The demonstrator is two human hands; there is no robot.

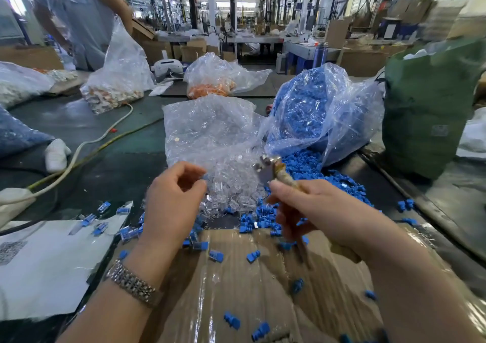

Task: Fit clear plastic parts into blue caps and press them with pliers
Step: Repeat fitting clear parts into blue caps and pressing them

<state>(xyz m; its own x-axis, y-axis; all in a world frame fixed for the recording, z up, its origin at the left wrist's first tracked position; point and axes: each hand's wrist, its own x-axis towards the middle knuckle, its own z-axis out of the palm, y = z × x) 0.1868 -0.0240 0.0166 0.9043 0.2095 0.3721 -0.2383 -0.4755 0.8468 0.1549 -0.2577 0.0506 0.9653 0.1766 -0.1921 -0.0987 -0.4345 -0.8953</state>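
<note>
**Assembly Station: Part Held, Pliers Raised**

The left hand (pixel 175 198), centre-left of the frame, is curled, its thumb and fingertips pinched narrowly around a small blue piece. The piece is mostly hidden; whether a clear part is already seated in it cannot be determined.

The right hand (pixel 313 206), centre-right, is closed around the handles of the pliers (pixel 273 168). The metal head points up and away, just beside the left hand's fingertips, probably to keep the tool ready for pressing.

The clear plastic parts (pixel 231 187) spill from an open bag (pixel 207 129) at frame centre. The blue caps (pixel 310 166) spill from a second bag (pixel 318 111) to its right. Both heaps lie near the hands for short reaches.

A taped cardboard sheet (pixel 263 285) covers the lower centre as a work surface, with loose caps scattered on it. Several assembled blue-and-clear pieces (pixel 100 227) lie at lower left on white paper (pixel 42 271), apart from the raw stock.
</note>
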